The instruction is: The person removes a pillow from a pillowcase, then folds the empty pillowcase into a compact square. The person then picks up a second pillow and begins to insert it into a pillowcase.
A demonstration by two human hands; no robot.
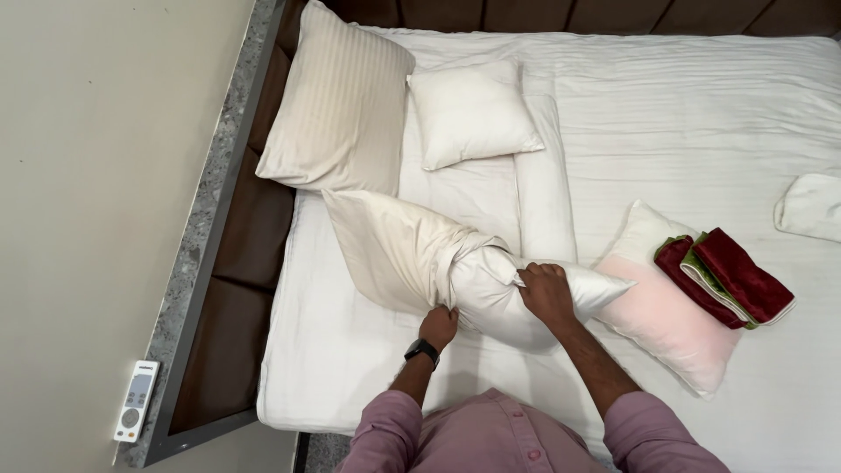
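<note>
A white pillow [512,302] lies on the bed, part way inside a cream striped pillowcase [394,250] that trails away to the upper left. My left hand [438,326], with a black watch on the wrist, grips the bunched edge of the pillowcase at the pillow's near side. My right hand [545,293] is closed on the pillowcase edge on top of the pillow. The pillow's bare right end sticks out past my right hand.
The bed [701,123] has a white sheet. A large cream pillow [337,105] leans at the headboard beside a small white cushion [471,112] and a white bolster [545,193]. A pinkish pillow [666,315] carries a folded maroon and green cloth [727,276]. A remote [136,400] rests on the ledge.
</note>
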